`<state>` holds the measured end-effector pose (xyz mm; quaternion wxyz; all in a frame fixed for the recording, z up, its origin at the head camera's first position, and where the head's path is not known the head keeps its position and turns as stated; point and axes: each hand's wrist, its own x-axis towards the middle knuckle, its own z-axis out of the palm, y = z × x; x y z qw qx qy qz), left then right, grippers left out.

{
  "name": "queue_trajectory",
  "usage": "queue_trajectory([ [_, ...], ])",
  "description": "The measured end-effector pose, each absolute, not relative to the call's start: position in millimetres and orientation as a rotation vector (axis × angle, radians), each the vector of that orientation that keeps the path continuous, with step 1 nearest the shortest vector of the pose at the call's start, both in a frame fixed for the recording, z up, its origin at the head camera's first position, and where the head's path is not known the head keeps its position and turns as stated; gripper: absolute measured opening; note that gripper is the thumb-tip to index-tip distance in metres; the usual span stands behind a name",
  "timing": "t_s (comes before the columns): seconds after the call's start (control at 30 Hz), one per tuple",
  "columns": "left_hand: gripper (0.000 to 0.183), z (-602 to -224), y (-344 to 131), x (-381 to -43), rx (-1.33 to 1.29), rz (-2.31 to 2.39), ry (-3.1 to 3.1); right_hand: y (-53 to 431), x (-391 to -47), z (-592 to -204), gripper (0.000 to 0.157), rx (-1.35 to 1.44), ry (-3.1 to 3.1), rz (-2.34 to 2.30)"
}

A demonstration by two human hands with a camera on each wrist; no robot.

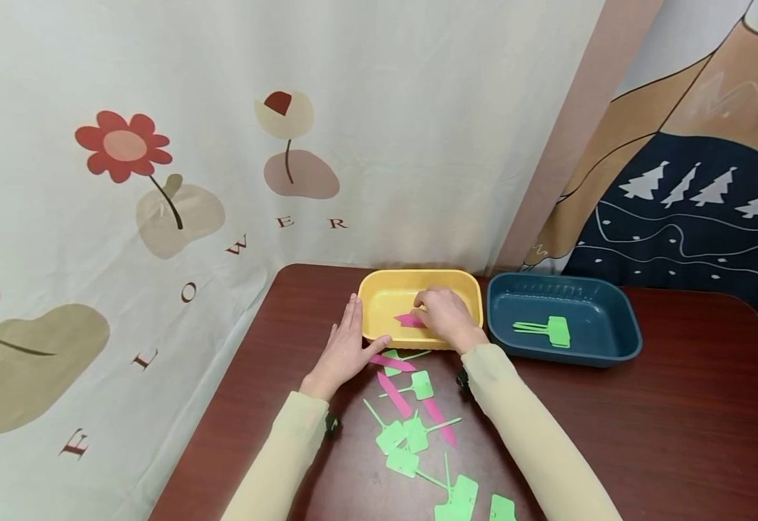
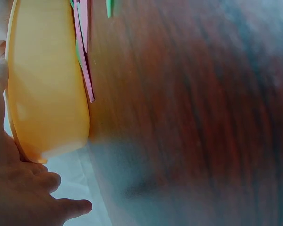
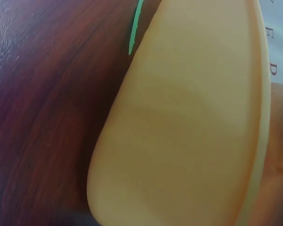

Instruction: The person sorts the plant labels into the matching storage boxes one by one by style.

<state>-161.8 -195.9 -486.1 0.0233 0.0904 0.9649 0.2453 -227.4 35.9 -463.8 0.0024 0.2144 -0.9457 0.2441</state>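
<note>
My left hand [image 1: 342,349] lies with straight fingers along the left side of the yellow bin [image 1: 379,340], its thumb at the near rim. In the left wrist view, the same hand's fingers touch the bin's wall [image 2: 47,80]. My right hand [image 1: 445,315] reaches into this bin over the near rim and pinches a pink plant label [image 1: 408,320] low inside it; the fingers partly cover the label. Closest to the bin on the table are another pink plant label [image 1: 393,362] and a green T-shaped plant label [image 1: 392,354]. The right wrist view shows mostly the bin's outer wall [image 3: 179,117].
A dark blue bin [image 1: 600,351] stands right of the yellow one, with several green T-shaped labels [image 1: 557,331] stacked in it. More green labels [image 1: 403,462] and pink labels [image 1: 394,395] lie scattered on the brown table [image 1: 691,405]. A printed curtain [image 1: 418,145] hangs behind.
</note>
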Motion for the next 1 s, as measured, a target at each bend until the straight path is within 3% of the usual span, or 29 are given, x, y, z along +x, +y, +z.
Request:
queue_trajectory([
  [0.27,0.11,-487.3,-194.3,-163.4,0.286,0.757,2.984,50.1,-217.2,-456.3,0.03,0.627,-2.939,0.772],
  [1.0,0.107,-487.2,-195.7,-163.8,0.295,0.756,2.991,89.4,-148.7,-440.1,0.029,0.696,-2.763,0.81],
])
